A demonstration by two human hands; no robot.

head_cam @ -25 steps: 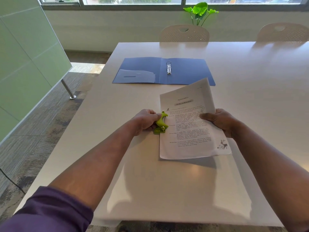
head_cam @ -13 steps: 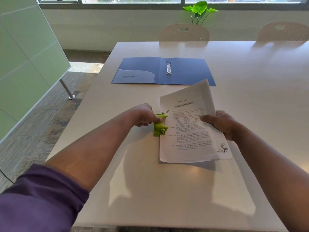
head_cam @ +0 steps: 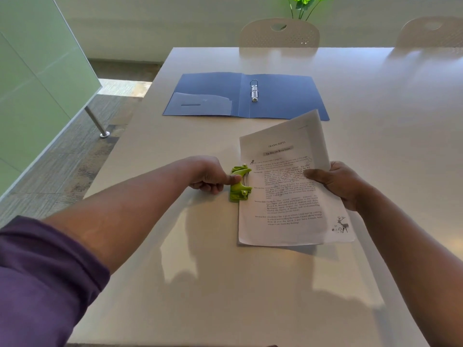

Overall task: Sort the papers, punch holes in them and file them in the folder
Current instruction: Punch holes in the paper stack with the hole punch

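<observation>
We read text only on the printed sheet (head_cam: 290, 186). Near its top stands the heading "TRANSCRIPTS" in capitals. Just below that heading sits a shaded title bar; we make out small capitals, roughly "The Day the River Spoke", but the last words are blurry, so we are unsure. Below the bar run several paragraphs, each with a margin label starting "Speaker", too small for us to read further. Body lines are not legible. The blue folder (head_cam: 283, 96), beyond the sheet, shows no text we can read.
</observation>
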